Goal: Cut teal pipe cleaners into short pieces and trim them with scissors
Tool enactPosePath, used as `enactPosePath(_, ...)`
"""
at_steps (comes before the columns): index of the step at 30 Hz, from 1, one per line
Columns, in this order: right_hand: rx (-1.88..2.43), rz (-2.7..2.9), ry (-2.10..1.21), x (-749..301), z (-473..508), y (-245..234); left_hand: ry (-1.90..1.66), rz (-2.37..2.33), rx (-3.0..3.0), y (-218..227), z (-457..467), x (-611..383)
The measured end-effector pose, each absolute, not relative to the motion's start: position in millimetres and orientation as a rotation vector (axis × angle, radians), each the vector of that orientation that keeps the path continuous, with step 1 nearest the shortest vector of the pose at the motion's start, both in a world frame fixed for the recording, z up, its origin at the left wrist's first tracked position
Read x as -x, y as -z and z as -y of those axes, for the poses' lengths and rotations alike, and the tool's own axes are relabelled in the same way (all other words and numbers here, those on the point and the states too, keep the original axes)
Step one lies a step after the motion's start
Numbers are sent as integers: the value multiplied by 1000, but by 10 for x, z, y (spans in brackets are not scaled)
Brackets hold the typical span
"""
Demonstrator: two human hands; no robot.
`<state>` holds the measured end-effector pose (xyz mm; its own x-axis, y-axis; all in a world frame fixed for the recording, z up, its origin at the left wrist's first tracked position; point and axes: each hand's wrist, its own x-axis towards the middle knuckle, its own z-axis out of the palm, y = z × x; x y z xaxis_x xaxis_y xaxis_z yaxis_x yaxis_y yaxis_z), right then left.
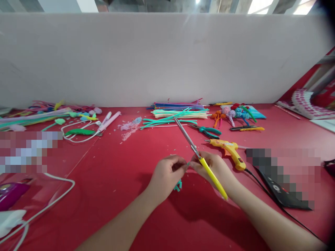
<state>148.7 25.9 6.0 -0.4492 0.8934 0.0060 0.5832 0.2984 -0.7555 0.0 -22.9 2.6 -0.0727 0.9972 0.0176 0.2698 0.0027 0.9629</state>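
My left hand (169, 173) is over the middle of the red table, thumb and fingertips pinched on a small green bit of pipe cleaner (188, 164). My right hand (213, 170) meets it there, its fingertips at the same green bit. Scissors (211, 176) with yellow handles rest in my right hand, their silver blades pointing up and away to the left. Below my fingers, several short cut green pieces (178, 185) lie on the table, partly hidden by my left hand.
Bundled pipe cleaners (180, 114) lie at the back, near green-handled pliers (209, 131). A yellow glue gun (230, 151) and a black device (281, 191) sit to the right. Fluffy trimmings (132, 126), a pink styling iron (110, 122) and a white cable (62, 202) are leftward.
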Motion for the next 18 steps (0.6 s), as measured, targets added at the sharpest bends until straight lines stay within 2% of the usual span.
enactPosePath(6, 1313, 2167, -921, -1532, -278, -97, -1136, -1435, -1514, -55, 254, -47)
enactPosePath(11, 1555, 2327, -416, -1828, -550, -104, -1195, -1618, -1654, -75, 181, 155)
enactPosePath(18, 1687, 2710, -24, -1961, -649, 6, -962, -1876, -1759, -4, 99, 395)
